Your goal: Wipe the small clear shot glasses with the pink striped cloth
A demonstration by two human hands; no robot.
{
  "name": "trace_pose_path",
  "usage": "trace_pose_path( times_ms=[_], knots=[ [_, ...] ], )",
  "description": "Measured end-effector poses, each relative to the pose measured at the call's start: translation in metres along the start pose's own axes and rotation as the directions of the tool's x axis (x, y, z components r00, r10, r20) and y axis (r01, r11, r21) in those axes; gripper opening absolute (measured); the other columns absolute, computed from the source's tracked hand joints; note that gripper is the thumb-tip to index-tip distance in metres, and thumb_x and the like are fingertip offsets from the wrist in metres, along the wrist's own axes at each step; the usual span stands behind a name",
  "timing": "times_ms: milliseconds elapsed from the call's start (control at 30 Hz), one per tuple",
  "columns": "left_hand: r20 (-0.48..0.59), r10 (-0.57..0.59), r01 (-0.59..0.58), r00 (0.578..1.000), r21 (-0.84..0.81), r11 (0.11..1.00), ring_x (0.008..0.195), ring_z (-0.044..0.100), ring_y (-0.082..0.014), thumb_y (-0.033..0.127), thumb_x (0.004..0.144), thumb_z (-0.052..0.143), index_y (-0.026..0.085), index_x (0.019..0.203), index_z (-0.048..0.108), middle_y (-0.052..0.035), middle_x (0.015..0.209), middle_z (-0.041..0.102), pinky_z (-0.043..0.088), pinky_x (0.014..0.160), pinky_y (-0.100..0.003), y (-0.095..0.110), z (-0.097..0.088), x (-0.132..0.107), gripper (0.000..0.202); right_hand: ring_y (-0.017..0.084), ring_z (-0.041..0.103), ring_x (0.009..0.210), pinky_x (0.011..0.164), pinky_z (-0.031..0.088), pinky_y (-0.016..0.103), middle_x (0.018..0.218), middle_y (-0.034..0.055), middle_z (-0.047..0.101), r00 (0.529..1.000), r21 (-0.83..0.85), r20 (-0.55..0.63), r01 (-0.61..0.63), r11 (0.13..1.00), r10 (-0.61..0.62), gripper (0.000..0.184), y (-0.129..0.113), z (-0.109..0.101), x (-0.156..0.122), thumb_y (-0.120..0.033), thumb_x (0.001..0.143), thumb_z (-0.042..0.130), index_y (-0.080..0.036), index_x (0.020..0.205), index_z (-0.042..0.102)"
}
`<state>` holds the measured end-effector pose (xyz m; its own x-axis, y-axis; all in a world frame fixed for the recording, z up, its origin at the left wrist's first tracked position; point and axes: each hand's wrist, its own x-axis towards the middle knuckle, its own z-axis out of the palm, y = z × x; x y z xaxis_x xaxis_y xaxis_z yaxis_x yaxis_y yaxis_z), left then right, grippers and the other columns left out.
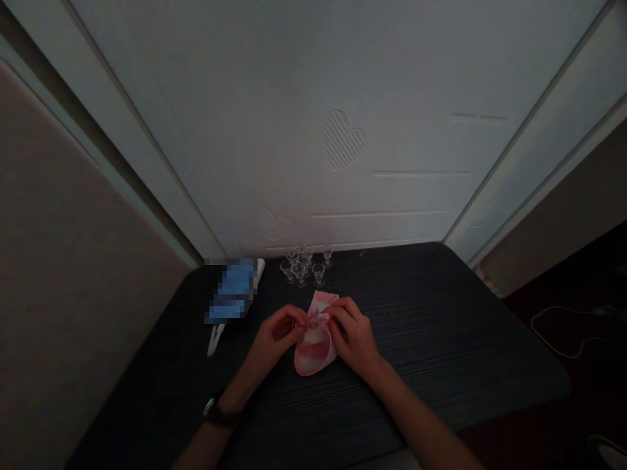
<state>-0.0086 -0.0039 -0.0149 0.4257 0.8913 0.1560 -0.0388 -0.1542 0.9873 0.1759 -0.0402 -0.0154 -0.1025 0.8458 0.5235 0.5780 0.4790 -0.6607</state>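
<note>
My left hand [279, 331], just left of the lower centre of the frame, has thumb and fingertips drawn together, pinching the left side of a pink and white cloth [311, 362]. The cloth is a little below the frame's middle, with a small clear piece [315, 320], probably a glass, in its folds; which hand bears its weight I cannot tell. My right hand [353, 331] pinches the cloth's right side. I judge this step to be rubbing the clear piece, and the next move calls for a light, steady pinch so that it doesn't slip.

Left to right around me: my watch [211, 408] at lower left, then a white handle [214, 341] below a blue thing [234, 287] too blurred to name. Small stemmed glasses [300, 267] crowd together above the cloth, near the wall [392, 143]; a careless reach could knock one into its neighbours. At far right trails a white cable [553, 352], well apart from my hands and in nobody's way
</note>
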Motion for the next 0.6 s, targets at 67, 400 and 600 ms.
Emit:
trace_pose_path(
  times_ms=[67, 400, 600],
  knots=[
    [0.018, 0.03, -0.029, 0.999, -0.032, 0.999, 0.08, 0.055, -0.0147, 0.019, 0.078, 0.061, 0.017, 0.075, 0.057, -0.0007, 0.081, 0.057, 0.043, 0.074, -0.025, 0.0005, -0.0003, -0.0001, 0.005, 0.016, 0.055, 0.084, 0.075, 0.046, 0.026, 0.092, 0.0056, 0.053, 1.0, 0.024, -0.008, -0.009, 1.0, 0.01, 0.017, 0.0007, 0.0006, 0.0002, -0.015, 0.086, 0.045, -0.019, 0.093, 0.06],
    [-0.043, -0.057, 0.057, 0.997, -0.002, 0.998, 0.078, 0.056, -0.0135, 0.019, 0.074, 0.067, 0.018, 0.081, 0.061, 0.0001, 0.081, 0.059, 0.045, 0.071, -0.023, 0.0008, 0.0021, -0.0024, 0.009, 0.016, 0.053, 0.083, 0.074, 0.043, 0.026, 0.09, 0.0048, 0.053, 0.999, 0.15, -0.019, -0.037, 0.988, 0.04, 0.015, 0.0019, 0.0016, 0.0023, -0.01, 0.082, 0.048, -0.018, 0.089, 0.06],
    [-0.069, -0.014, 0.013, 0.998, -0.014, 1.0, 0.076, 0.055, -0.0131, 0.017, 0.073, 0.068, 0.018, 0.076, 0.06, 0.0005, 0.078, 0.058, 0.045, 0.07, -0.023, -0.0021, 0.0002, -0.0014, 0.008, 0.013, 0.051, 0.073, 0.063, 0.04, 0.024, 0.082, 0.0027, 0.054, 0.99, 0.244, 0.089, -0.125, 0.962, 0.106, 0.01, 0.0045, 0.0012, 0.0087, -0.013, 0.082, 0.052, -0.017, 0.081, 0.061]
  ],
)
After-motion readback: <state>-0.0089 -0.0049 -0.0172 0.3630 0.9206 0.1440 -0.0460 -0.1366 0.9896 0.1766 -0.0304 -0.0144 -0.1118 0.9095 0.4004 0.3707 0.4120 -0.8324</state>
